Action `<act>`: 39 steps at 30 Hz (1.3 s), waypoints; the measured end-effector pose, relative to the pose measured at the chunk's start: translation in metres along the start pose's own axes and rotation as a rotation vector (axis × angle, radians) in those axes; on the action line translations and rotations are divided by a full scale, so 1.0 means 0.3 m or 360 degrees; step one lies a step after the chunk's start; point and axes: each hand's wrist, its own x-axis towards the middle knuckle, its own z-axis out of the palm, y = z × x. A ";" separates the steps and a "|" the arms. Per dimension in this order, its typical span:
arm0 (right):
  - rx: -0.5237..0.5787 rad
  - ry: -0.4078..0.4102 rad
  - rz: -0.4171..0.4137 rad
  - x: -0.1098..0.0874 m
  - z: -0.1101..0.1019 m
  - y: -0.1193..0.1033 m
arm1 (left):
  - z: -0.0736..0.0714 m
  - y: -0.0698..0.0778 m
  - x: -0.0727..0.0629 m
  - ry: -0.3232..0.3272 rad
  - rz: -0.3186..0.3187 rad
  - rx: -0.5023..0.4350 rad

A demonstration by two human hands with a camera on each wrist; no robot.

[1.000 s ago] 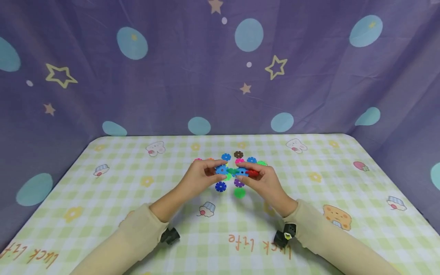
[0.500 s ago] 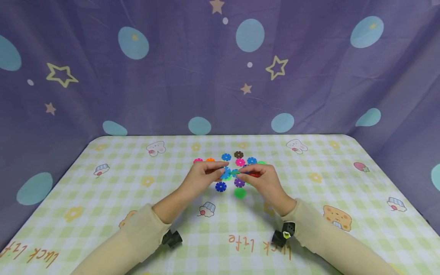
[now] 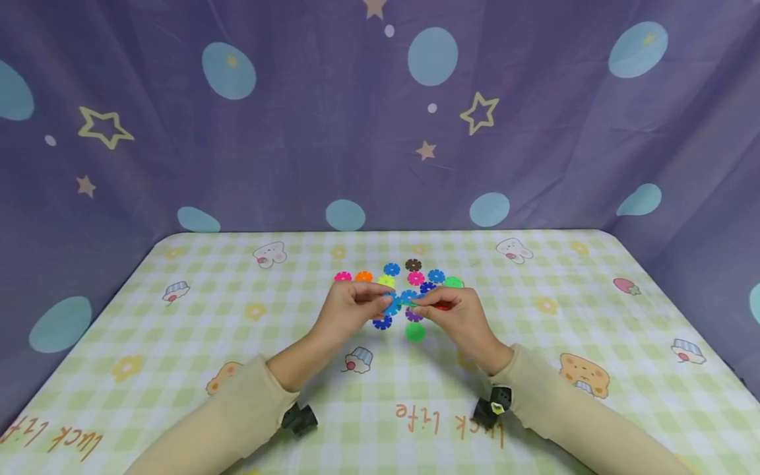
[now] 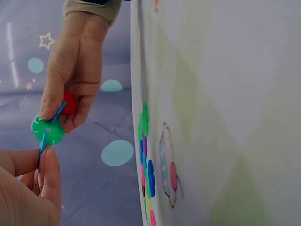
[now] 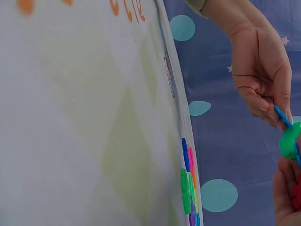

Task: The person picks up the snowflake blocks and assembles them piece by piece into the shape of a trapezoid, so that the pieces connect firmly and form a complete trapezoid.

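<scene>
My left hand [image 3: 350, 313] pinches a blue notched plastic disc [image 3: 392, 305] between thumb and fingers. That disc is slotted into a green notched disc [image 4: 48, 131], which links on its other side to a second blue disc [image 4: 59, 112]. A red disc [image 4: 70, 102] sits by the curled fingers of my right hand [image 3: 460, 320], at the far end of the chain. With its thumb and fingertips, my right hand pinches the chain near the green disc. The chain is held above the table, and fingers hide part of it.
Several loose discs lie flat beyond and below the hands, among them a brown disc [image 3: 413, 265], an orange disc [image 3: 363, 277], a dark blue disc [image 3: 382, 322] and a bright green disc [image 3: 415, 332]. A checked cloth [image 3: 237, 316] covers the table; a patterned curtain [image 3: 380, 132] hangs behind.
The fingers of both hands have closed in from a wider hold on the blue discs. The left blue disc has turned and moved slightly right and down; the right hand's grip has shifted toward the green disc.
</scene>
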 end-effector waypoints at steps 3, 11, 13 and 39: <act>-0.0016 -0.0005 -0.0038 -0.003 0.000 -0.001 | 0.011 0.000 -0.005 0.0017 0.0045 0.0065; -0.0130 -0.0078 -0.0004 0.010 -0.010 -0.011 | 0.022 -0.006 -0.008 0.0052 -0.0029 0.0044; -0.0188 -0.0094 0.0046 0.019 -0.016 -0.017 | 0.017 -0.012 0.000 0.0016 -0.0073 -0.0019; 0.0013 -0.0025 0.0388 0.028 -0.049 0.003 | -0.080 -0.189 0.107 -0.0360 -0.0152 0.0501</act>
